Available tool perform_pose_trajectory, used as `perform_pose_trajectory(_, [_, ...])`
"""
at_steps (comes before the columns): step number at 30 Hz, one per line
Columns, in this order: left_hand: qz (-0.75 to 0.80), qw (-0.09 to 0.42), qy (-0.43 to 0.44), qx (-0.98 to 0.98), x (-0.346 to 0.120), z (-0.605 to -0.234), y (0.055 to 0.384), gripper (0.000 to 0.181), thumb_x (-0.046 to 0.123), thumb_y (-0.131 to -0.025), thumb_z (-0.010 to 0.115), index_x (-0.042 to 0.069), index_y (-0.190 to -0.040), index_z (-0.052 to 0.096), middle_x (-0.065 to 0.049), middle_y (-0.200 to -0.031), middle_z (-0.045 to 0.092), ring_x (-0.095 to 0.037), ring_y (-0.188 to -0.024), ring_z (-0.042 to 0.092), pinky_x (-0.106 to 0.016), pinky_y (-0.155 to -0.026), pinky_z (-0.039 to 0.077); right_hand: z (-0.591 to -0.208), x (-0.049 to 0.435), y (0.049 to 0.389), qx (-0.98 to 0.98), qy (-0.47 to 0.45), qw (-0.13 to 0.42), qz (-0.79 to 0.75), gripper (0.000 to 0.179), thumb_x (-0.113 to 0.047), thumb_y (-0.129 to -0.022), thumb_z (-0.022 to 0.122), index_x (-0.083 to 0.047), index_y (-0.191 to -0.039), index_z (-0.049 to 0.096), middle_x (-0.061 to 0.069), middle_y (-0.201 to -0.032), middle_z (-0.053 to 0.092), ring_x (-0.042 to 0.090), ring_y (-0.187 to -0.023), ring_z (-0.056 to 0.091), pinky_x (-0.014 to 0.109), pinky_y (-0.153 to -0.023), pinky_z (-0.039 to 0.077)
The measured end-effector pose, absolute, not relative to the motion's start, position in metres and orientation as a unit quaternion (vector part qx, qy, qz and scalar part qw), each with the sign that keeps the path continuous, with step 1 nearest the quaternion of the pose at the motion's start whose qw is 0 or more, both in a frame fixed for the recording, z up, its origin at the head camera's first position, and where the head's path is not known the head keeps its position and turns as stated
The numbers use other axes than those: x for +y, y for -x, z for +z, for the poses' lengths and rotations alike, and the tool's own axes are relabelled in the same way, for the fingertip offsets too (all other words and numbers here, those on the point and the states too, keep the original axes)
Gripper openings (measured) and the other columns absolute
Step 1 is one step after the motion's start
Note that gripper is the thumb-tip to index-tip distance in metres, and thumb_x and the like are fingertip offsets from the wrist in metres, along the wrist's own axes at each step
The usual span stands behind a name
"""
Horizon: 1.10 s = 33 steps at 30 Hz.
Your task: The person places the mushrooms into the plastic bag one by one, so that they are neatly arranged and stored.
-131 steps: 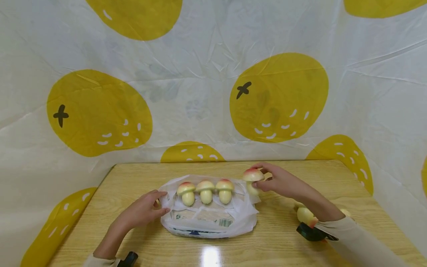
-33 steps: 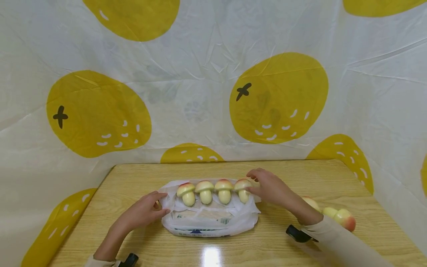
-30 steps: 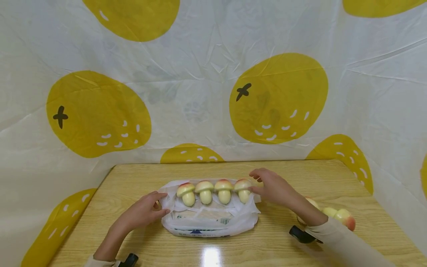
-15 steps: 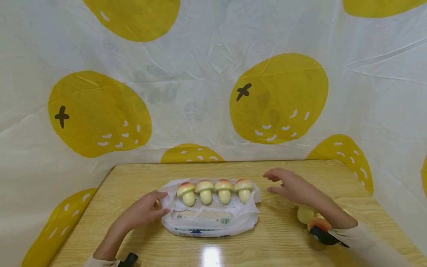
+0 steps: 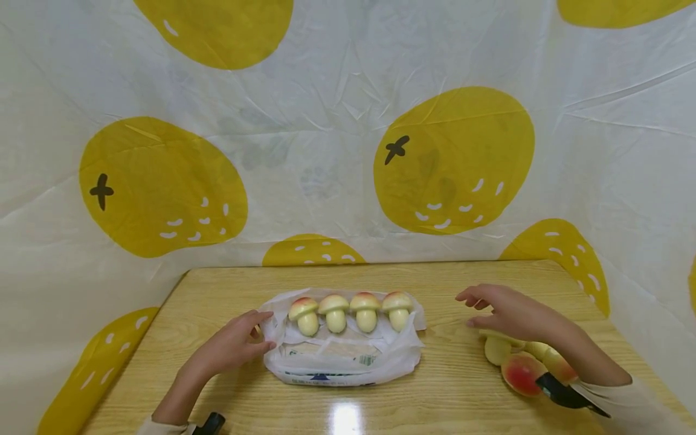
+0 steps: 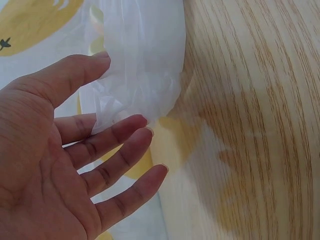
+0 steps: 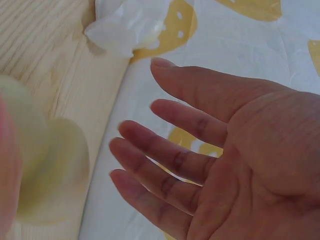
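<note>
While my left hand (image 5: 239,340) rests against the left end of the white plastic-wrapped package (image 5: 399,356), its fingers loosely extended, my right hand (image 5: 505,309) hangs relaxed with nothing in it. Four mushrooms (image 5: 356,303) lie side by side along the package's far half, between my hands. Near my right hand but apart from its fingers, a cluster of loose mushrooms (image 5: 523,373) sits on the desk (image 5: 451,386), partly hidden by my forearm. On the package I can see a green barcode (image 5: 365,360) and, along its near edge, blue printing (image 5: 328,380) too small to read. About four seconds ago I had the fourth mushroom in my right hand; now it completes the row, and that hand has moved away rightward.
</note>
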<state>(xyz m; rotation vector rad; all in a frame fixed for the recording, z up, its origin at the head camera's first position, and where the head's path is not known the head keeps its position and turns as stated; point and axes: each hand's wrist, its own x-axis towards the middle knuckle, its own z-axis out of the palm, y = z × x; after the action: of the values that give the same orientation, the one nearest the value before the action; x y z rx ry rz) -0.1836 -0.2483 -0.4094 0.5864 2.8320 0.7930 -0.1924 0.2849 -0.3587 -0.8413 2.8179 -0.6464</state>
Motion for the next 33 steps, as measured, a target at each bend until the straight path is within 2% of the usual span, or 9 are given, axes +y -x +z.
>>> perform_pose_trajectory(4, [0.265,0.072,-0.193,0.942,-0.248,-0.409,0.183,0.066,0.031,-0.091,0.078,-0.006,-0.14,0.055,-0.006,-0.111,0.064,-0.016,-0.089,0.06,-0.025,-0.07,0.051,-0.359,0.3,0.188,0.937,0.272,0.074,-0.206,0.05,-0.038,-0.09,0.076,-0.006,-0.127,0.066,0.001,-0.118,0.068,0.022,-0.102,0.067,0.038,-0.085,0.055])
perform_pose_trajectory(18, [0.29,0.085,-0.18,0.936,-0.251,-0.41,0.185,0.072,0.032,-0.089,0.08,-0.006,-0.143,0.052,-0.006,-0.113,0.064,-0.018,-0.092,0.06,-0.026,-0.07,0.051,-0.364,0.333,0.18,0.936,0.263,0.12,-0.203,0.063,-0.037,-0.084,0.082,0.002,-0.13,0.062,0.008,-0.117,0.068,0.032,-0.102,0.066,0.04,-0.081,0.055])
perform_pose_trajectory(22, [0.302,0.082,-0.178,0.933,-0.252,-0.412,0.185,0.074,0.031,-0.088,0.081,-0.006,-0.144,0.051,-0.006,-0.11,0.064,-0.019,-0.093,0.06,-0.026,-0.07,0.05,-0.368,0.337,0.181,0.934,0.27,0.124,-0.198,0.066,-0.035,-0.082,0.084,0.003,-0.13,0.061,0.008,-0.116,0.069,0.032,-0.101,0.066,0.039,-0.081,0.055])
perform_pose_trajectory(27, [0.324,0.085,-0.174,0.926,-0.254,-0.411,0.185,0.075,0.03,-0.088,0.082,-0.005,-0.146,0.049,-0.009,-0.115,0.064,-0.021,-0.097,0.06,-0.026,-0.069,0.051,-0.373,0.337,0.183,0.934,0.264,0.126,-0.205,0.065,-0.031,-0.081,0.085,0.004,-0.13,0.061,0.008,-0.115,0.069,0.03,-0.1,0.066,0.039,-0.081,0.056])
perform_pose_trajectory(33, [0.359,0.09,-0.138,0.919,-0.254,-0.409,0.184,0.076,0.028,-0.087,0.083,-0.001,-0.148,0.048,-0.009,-0.116,0.063,-0.024,-0.099,0.06,-0.028,-0.066,0.051,-0.374,0.335,0.186,0.93,0.243,0.142,-0.236,0.06,-0.02,-0.082,0.084,0.007,-0.13,0.059,0.013,-0.115,0.069,0.034,-0.102,0.066,0.042,-0.081,0.056])
